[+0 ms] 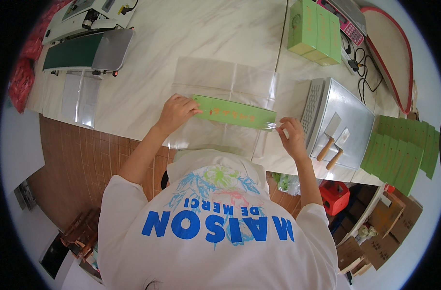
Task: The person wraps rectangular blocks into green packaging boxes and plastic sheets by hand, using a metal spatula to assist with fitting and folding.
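A long green box [238,113] bearing orange writing lies across a large clear plastic sheet [206,72] on the table. At the box's left end, my left hand [178,111] grips it, with the fingers curled over its edge. My right hand [292,137] is at the other end, thumb and fingertips pinching a shiny bit of clear film [270,125] at the box's corner. The film seems to lie close over the box there. Whether my left fingers also hold film is hard to tell.
A machine with a green conveyor belt [73,52] stands at the left, a folded clear plastic piece [81,98] before it. To the right are a metal tray [345,108] with two wooden-handled scrapers [331,136], stacked green boxes [313,32], more green boxes [394,156], cables [365,65] and a pink-keyed scale [345,25].
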Motion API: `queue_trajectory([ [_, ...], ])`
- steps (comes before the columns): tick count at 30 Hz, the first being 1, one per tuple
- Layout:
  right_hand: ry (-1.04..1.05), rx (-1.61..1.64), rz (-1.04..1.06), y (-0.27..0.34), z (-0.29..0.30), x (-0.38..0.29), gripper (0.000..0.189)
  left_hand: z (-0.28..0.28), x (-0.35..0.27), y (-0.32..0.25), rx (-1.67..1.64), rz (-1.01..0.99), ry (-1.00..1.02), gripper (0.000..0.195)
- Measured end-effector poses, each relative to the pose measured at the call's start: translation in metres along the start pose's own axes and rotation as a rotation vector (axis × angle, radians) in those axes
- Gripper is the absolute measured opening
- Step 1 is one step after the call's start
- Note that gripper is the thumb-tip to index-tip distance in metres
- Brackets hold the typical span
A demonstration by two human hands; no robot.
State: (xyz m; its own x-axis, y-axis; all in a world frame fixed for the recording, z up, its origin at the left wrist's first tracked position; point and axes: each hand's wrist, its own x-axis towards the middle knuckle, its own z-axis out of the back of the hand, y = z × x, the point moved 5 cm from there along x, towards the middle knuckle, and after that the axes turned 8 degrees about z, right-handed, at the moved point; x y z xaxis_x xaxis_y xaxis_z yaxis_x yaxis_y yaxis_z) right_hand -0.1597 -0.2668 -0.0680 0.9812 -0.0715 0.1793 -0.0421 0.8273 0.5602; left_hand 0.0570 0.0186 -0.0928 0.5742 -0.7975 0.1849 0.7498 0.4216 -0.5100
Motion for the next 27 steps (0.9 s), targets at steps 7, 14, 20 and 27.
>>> queue_trajectory([
  [7,-0.077,-0.168,-0.099,-0.005,0.011,0.001,0.028,-0.002,0.002,0.001,-0.018,0.012,-0.003,0.024],
  [14,0.021,-0.16,0.094,0.041,-0.032,0.025,0.039,-0.003,-0.004,0.004,-0.004,-0.019,-0.023,0.024],
  [20,0.011,-0.12,0.087,0.013,-0.034,0.006,0.019,0.002,-0.002,-0.003,0.014,-0.088,-0.048,0.022],
  [27,-0.052,0.075,0.009,0.005,-0.029,0.006,0.014,0.003,0.0,-0.004,0.043,-0.097,-0.025,0.023],
])
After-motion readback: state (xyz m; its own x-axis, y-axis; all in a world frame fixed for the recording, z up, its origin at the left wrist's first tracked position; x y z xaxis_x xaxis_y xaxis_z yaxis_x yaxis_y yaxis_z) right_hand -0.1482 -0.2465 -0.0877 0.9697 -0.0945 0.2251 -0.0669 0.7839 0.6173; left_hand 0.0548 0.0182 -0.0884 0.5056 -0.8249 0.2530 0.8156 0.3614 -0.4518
